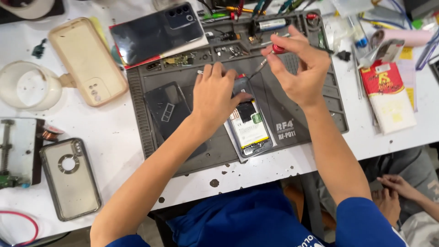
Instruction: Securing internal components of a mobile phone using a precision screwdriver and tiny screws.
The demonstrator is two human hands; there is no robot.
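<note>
Forearms: two bare arms in blue sleeves reach up from the bottom edge over a white table [114, 137].
Left hand [215, 93]: laid flat, fingers spread, pressing down the upper end of an opened phone [249, 123]; it clasps nothing.
Right hand [299, 66]: pinched around the red-capped top of a thin screwdriver [270, 57], whose shaft slants down-left toward the phone's top edge.
Opened phone: lies back-off, battery and board exposed, near the middle of a grey repair mat [292, 114], its lower end at the mat's front rim.
Step in hand: judged to be work on a screw at the phone's upper end; whether the tip is seated is hidden by the left fingers.
Next move calls for: probably a steady vertical tip and a firm hold on the phone so it does not skid.
Mat surroundings: a dark back cover [170, 110] lies just left of the left hand; small parts sit in the mat's upper trays.
Off the mat: a dark phone [157, 32] face down at the top, a beige case [87, 59] and a clear case [69, 178] to the left.
In the way: the left fingers crowd the working spot; loose parts lie near.
Bystander: another person's hand [400, 185] rests at lower right, apart from the work.
</note>
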